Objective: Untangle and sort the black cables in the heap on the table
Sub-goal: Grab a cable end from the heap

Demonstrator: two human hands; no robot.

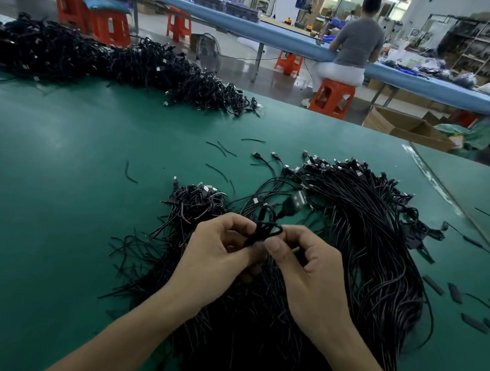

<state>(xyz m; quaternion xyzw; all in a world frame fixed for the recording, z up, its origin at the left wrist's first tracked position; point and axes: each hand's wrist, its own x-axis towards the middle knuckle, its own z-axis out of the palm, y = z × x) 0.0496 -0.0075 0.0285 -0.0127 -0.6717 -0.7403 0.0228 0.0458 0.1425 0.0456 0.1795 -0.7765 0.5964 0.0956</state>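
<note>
A big heap of black cables [360, 244] lies on the green table [57, 197] in front of me, plug ends fanned out at the far side. My left hand [219, 257] and my right hand [310, 269] meet above the heap. Both pinch a small looped black cable [266, 229] between fingertips and thumbs. From the loop a cable runs up to a USB plug [293, 202]. A smaller bunch with bare wire ends [193, 207] lies just left of my hands.
A second long heap of black cables [106, 61] stretches along the table's far left edge. Short black offcuts [455, 292] lie scattered at the right. A taped seam [430, 176] runs diagonally at the right. Beyond the table sits a person on an orange stool [331, 98].
</note>
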